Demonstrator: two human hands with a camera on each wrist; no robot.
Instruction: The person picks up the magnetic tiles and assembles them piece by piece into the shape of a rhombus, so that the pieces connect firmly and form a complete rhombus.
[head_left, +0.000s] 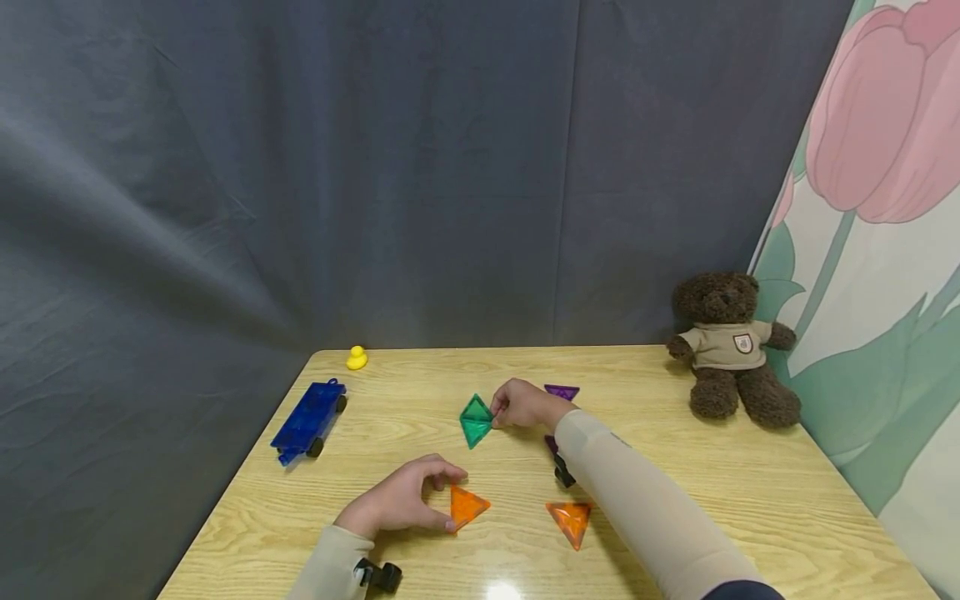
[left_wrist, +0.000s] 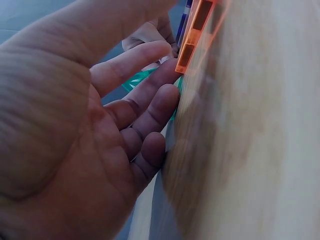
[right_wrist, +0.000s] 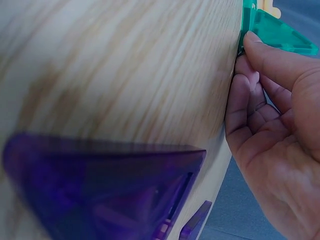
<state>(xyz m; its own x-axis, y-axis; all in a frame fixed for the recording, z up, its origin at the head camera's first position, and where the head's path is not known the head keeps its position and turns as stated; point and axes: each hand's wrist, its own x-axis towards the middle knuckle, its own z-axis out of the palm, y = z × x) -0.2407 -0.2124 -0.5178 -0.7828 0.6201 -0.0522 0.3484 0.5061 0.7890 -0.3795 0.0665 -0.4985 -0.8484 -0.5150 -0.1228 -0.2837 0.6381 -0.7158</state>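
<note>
On the wooden table (head_left: 675, 500) my left hand (head_left: 405, 498) pinches an orange triangle tile (head_left: 467, 506) at its left edge; the left wrist view shows that orange tile (left_wrist: 197, 30) at my fingertips (left_wrist: 167, 70). My right hand (head_left: 525, 404) pinches the right corner of a green tile pair (head_left: 476, 421), two triangles joined in a diamond. The right wrist view shows this green tile (right_wrist: 275, 30) under my thumb. A second orange triangle (head_left: 570, 521) lies flat near my right forearm. A purple triangle (head_left: 561, 391) lies behind my right hand, and looms large as the purple tile (right_wrist: 110, 190) in the right wrist view.
A blue wheeled toy base (head_left: 309, 420) sits at the table's left edge, a yellow rubber duck (head_left: 357, 358) at the back left corner, a brown teddy bear (head_left: 727, 350) at the back right. Dark wheel parts (head_left: 562, 473) lie under my right forearm. Grey cloth hangs behind.
</note>
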